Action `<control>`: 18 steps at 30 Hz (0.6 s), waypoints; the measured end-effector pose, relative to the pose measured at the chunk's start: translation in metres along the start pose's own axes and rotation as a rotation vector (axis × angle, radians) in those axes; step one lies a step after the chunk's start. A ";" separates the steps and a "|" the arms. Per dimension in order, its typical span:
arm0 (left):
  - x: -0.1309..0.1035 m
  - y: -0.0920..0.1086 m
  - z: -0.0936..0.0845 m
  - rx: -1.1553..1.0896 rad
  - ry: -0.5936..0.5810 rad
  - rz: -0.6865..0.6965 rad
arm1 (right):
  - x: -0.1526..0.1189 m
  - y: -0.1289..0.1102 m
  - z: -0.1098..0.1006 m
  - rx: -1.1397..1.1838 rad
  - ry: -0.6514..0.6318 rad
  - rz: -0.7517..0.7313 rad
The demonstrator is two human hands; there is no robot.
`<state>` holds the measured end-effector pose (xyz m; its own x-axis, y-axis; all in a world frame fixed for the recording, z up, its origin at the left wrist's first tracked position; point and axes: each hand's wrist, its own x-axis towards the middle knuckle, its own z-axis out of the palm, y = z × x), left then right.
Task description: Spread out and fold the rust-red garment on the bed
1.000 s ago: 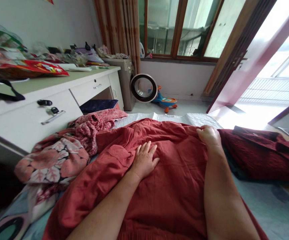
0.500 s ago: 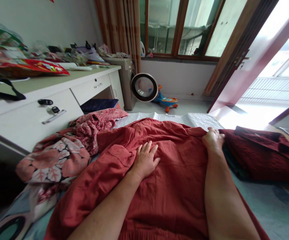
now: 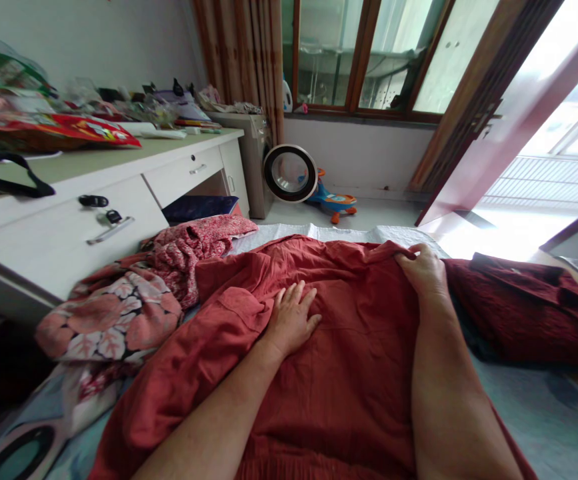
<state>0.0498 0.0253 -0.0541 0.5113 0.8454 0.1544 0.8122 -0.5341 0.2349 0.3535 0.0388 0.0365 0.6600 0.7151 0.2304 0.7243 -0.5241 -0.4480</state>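
Note:
A rust-red garment (image 3: 349,373), which looks like a jacket or shirt, lies spread over the bed in front of me. My left hand (image 3: 293,317) rests flat on its middle with the fingers spread. At the garment's far right edge, my right hand (image 3: 425,272) pinches a fold of the cloth, lifting it slightly. Left of the garment lies a crumpled floral cloth (image 3: 123,310) with a red patterned piece (image 3: 203,243) above it. A folded dark red garment (image 3: 533,307) sits to the right of my right forearm.
A white desk (image 3: 59,233) heaped with bags and small items runs along the left. Behind it stands a washing machine (image 3: 253,160) with its round door open. A blue and orange ride-on toy (image 3: 333,200) is on the floor. An open door (image 3: 493,133) lies at right.
My right hand has turned inward and moved slightly left, gathering and raising the garment's edge. My left hand stays flat in the same place.

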 end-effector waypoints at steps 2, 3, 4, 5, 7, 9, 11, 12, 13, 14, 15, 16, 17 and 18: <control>0.000 0.000 0.000 0.001 0.000 0.001 | -0.002 -0.004 -0.005 0.011 0.046 -0.005; 0.000 0.000 0.000 0.000 0.000 0.000 | -0.005 -0.007 -0.008 0.022 0.087 -0.013; 0.000 0.000 0.001 -0.001 0.001 -0.002 | -0.008 -0.012 -0.011 0.037 0.131 -0.027; 0.000 0.000 0.001 -0.002 0.002 -0.004 | -0.012 -0.018 -0.013 0.056 0.168 -0.048; -0.001 0.000 0.002 -0.006 0.003 -0.004 | -0.022 -0.033 -0.017 0.113 0.126 -0.139; -0.001 -0.001 0.002 -0.007 0.003 -0.001 | -0.033 -0.046 -0.019 0.222 -0.169 -0.318; -0.001 0.000 0.002 -0.003 0.003 0.000 | -0.041 -0.054 -0.020 0.406 -0.605 -0.488; 0.000 0.000 0.002 -0.002 0.004 -0.003 | -0.042 -0.055 -0.020 0.491 -0.749 -0.523; 0.000 0.000 0.001 -0.002 0.004 -0.004 | -0.040 -0.053 -0.019 0.542 -0.811 -0.512; 0.000 0.000 0.001 -0.002 0.004 -0.004 | -0.037 -0.049 -0.018 0.547 -0.798 -0.473; 0.001 0.000 0.000 -0.002 0.002 -0.004 | -0.032 -0.044 -0.017 0.497 -0.737 -0.416; 0.001 0.001 0.000 -0.002 -0.001 -0.003 | -0.026 -0.037 -0.015 0.384 -0.668 -0.361; 0.001 0.001 0.000 -0.001 -0.005 -0.002 | -0.020 -0.030 -0.012 0.264 -0.635 -0.358; 0.001 0.001 0.000 0.002 -0.009 -0.003 | -0.015 -0.023 -0.009 0.161 -0.619 -0.358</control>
<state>0.0508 0.0259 -0.0533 0.5116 0.8468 0.1453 0.8140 -0.5319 0.2336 0.3281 0.0362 0.0509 0.1200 0.9852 -0.1227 0.8044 -0.1689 -0.5695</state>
